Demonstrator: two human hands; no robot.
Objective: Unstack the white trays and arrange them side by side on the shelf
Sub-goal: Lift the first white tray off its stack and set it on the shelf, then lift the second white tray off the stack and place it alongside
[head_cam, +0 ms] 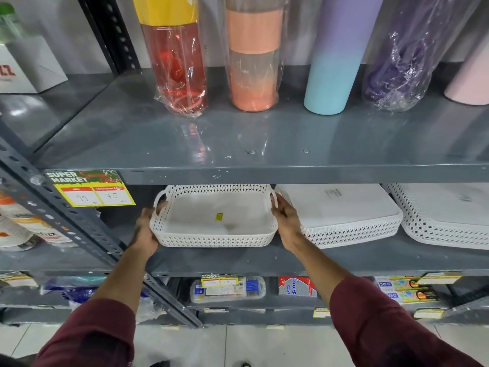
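Head view: my left hand [146,231] and right hand [287,221] clasped the white tray [214,221] on the middle shelf [344,258]; upper shelf [264,144] hid its rear rim, left fingers obscured.

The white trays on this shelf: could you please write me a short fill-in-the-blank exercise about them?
1. Both hands, left hand and right hand, hold the leftmost tray by its ____ ends.
2. Inside that tray sits a small ____ sticker.
3. In total, ____ white trays are visible on the middle shelf.

Missing words: opposite; yellow; three
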